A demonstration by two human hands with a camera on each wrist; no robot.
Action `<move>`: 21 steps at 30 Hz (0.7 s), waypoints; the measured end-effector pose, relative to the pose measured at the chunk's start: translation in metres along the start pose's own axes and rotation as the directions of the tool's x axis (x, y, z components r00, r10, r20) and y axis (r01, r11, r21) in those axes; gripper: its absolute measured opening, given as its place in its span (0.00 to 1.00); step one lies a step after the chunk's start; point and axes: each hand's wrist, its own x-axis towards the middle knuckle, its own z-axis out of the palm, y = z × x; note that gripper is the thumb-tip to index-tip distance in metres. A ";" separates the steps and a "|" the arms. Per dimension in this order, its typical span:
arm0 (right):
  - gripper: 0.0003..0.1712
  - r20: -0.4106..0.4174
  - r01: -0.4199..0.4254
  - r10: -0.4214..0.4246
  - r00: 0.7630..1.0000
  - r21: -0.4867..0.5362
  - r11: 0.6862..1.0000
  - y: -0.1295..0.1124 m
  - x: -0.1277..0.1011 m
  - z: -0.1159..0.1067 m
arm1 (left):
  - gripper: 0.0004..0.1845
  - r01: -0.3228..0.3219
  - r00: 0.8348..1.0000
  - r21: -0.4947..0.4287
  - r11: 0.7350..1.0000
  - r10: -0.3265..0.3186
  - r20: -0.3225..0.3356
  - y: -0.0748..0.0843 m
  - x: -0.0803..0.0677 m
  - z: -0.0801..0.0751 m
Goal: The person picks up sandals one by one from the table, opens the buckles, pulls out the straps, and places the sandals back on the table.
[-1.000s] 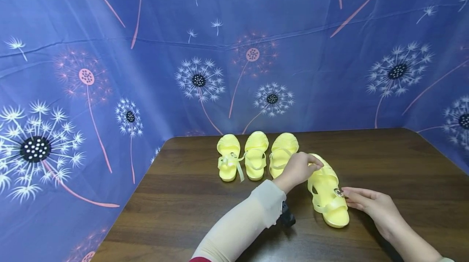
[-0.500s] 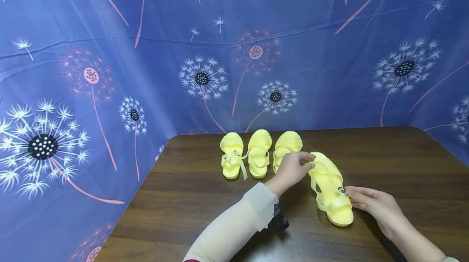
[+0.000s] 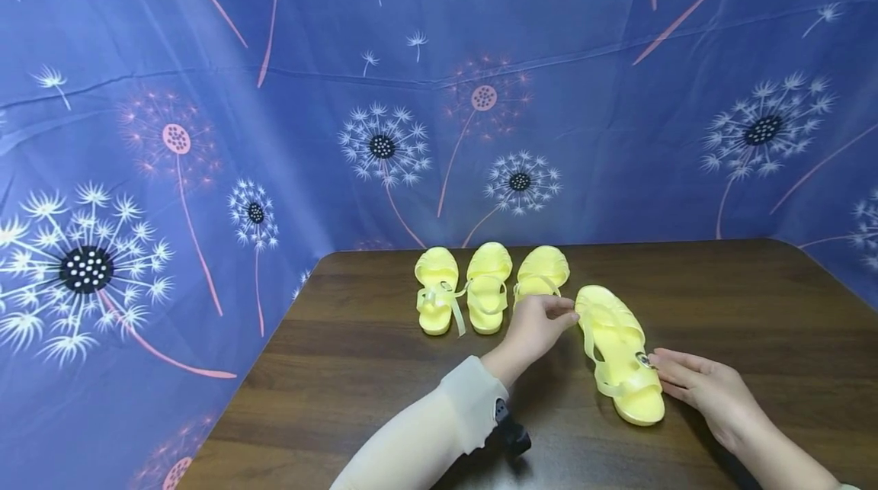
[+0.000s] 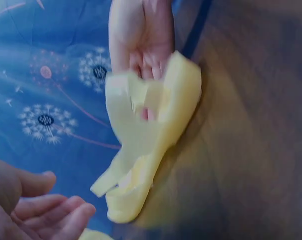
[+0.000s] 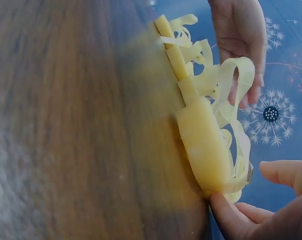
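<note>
Four pale yellow jelly sandals lie on the brown table [image 3: 384, 368]. Three stand in a row at the back: the left one [image 3: 437, 299], the middle one [image 3: 488, 288] and the right one [image 3: 543, 269]. The fourth sandal [image 3: 620, 353] lies nearer me, toe pointing away. My left hand [image 3: 565, 311] hovers beside its toe with relaxed fingers [image 4: 51, 210] and holds nothing. My right hand [image 3: 661, 368] rests on the table, its straight fingertips touching the metal buckle [image 3: 643, 359] at the heel strap. In the right wrist view the thumb [image 5: 223, 212] touches the sandal's heel [image 5: 205, 150].
A blue cloth with dandelion prints [image 3: 384, 147] hangs behind and on both sides of the table. The table's left edge [image 3: 267, 353] runs diagonally. Bare wood lies to the right of the sandals and in front of them.
My left hand has let go of the near sandal's toe and drawn back a little to the left. The right hand stays at the buckle.
</note>
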 end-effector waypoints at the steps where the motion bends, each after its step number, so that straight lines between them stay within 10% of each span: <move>1: 0.42 0.003 0.001 -0.001 1.000 0.005 1.000 0.000 -0.001 0.000 | 0.09 0.022 1.000 -0.002 1.000 -0.022 -0.002 0.001 -0.003 0.000; 11: 0.45 0.004 -0.029 0.029 1.000 0.023 0.999 -0.002 -0.004 0.002 | 0.18 0.268 0.962 -0.169 0.949 -0.255 0.095 0.006 -0.029 0.015; 18: 0.48 0.010 -0.049 0.049 0.999 0.035 0.998 0.000 -0.008 0.009 | 0.20 0.405 0.914 -0.453 0.794 -0.352 0.201 0.002 -0.036 0.034; 21: 0.46 -0.020 -0.033 0.035 0.999 0.067 0.997 0.001 -0.008 0.010 | 0.20 0.419 0.908 -0.487 0.766 -0.351 0.228 0.002 -0.037 0.039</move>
